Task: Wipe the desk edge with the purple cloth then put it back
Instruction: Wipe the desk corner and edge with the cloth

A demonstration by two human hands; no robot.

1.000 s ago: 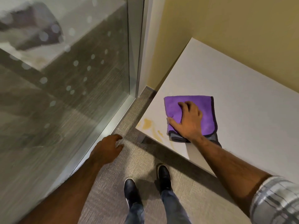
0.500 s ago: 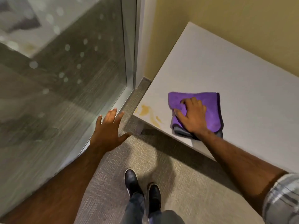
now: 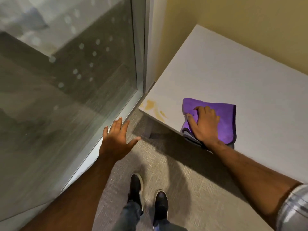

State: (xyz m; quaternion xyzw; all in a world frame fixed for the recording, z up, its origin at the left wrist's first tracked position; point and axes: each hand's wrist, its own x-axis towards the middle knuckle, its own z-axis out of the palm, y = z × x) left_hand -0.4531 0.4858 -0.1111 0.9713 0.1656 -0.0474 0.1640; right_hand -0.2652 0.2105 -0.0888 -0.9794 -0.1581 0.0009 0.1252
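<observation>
A folded purple cloth [image 3: 223, 117] with a dark hem lies at the near edge of the white desk [image 3: 233, 75]. My right hand [image 3: 204, 125] presses down on it, fingers curled into the fabric, and the cloth's lower corner hangs slightly over the edge. A yellow-brown stain [image 3: 154, 107] marks the desk's near left corner, left of the cloth and apart from it. My left hand [image 3: 117, 139] hovers open over the carpet, fingers spread, holding nothing, left of the desk corner.
A glass wall [image 3: 66, 80] with a metal frame runs along the left. A yellow wall [image 3: 233, 19] backs the desk. My two dark shoes [image 3: 148, 189] stand on grey carpet in front of the desk.
My left hand has risen from low by the floor and spread its fingers near the glass frame. My right hand stayed on the cloth, curling its fingers tighter. My feet shifted.
</observation>
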